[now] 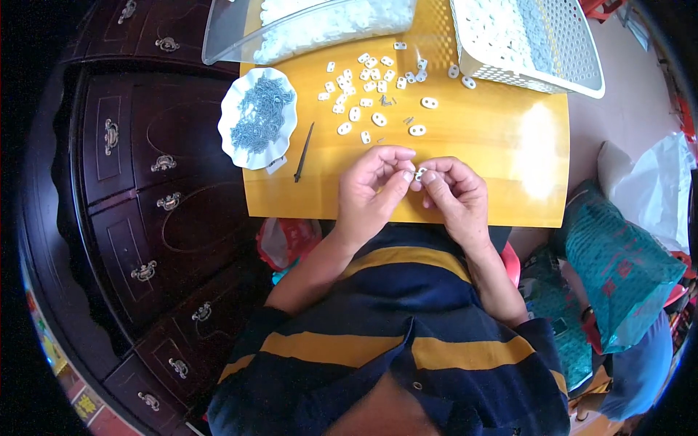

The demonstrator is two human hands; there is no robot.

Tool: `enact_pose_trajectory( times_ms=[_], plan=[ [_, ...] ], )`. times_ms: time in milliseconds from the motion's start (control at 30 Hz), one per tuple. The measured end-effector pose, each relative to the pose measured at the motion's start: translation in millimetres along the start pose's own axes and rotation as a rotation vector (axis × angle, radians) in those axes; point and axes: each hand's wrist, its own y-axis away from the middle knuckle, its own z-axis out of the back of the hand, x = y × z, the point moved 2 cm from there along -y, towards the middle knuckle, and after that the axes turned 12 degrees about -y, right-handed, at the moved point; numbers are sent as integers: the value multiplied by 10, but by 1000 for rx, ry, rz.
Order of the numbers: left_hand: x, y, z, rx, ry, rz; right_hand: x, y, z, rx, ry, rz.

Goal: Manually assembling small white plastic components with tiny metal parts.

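Note:
My left hand (372, 190) and my right hand (456, 195) meet over the table's near edge, fingertips almost touching. Between thumb and fingers, my right hand pinches a small white two-hole plastic piece (421, 174). The left thumb and forefinger are pressed together against its left side; whatever they hold is too small to name. Beyond the hands lie several loose white two-hole pieces, some rectangular (366, 136) and others oval (416, 130). A few tiny dark metal screws (386, 101) lie among them.
A white scalloped bowl (227, 123) of small grey metal parts (262, 109) sits at the left, beside a slim dark pointed tool (304, 152). At the back stand a clear bin (225, 33) and a white basket (531, 81), both holding white pieces. Dark drawers (116, 182) border the left; bags (618, 261) the right.

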Motion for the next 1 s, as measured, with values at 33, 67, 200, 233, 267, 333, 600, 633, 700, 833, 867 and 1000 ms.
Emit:
enact_pose_trajectory(
  times_ms=[33,67,200,233,267,333,600,633,700,833,867,1000],
  plan=[
    [20,0,2,1,-1,1,-6,1,0,3,7,5],
    [51,-2,7,7,-3,-12,-16,2,4,2,6,4],
    [70,2,14,17,-11,-26,-38,17,9,14,0,12],
    [69,1,14,17,-12,-26,-37,19,7,12,7,10],
    [71,3,16,17,-17,-30,-36,20,5,12,6,10],
    [84,3,19,17,-21,-32,-37,17,10,14,8,6],
    [74,-57,17,22,-68,-35,-14,-30,21,-1,19,6],
    [73,-60,14,24,-65,-38,-5,-31,22,-6,24,9],
    [47,-72,14,19,-82,-46,6,-20,-3,1,21,38],
    [68,-19,30,-26,-241,17,-61,-38,35,-8,277,152],
    [87,-26,46,-21,-289,-2,-74,-49,43,7,247,126],
    [-39,-28,14,-5,-314,-109,-58,-2,28,12,125,89]
  ],
)
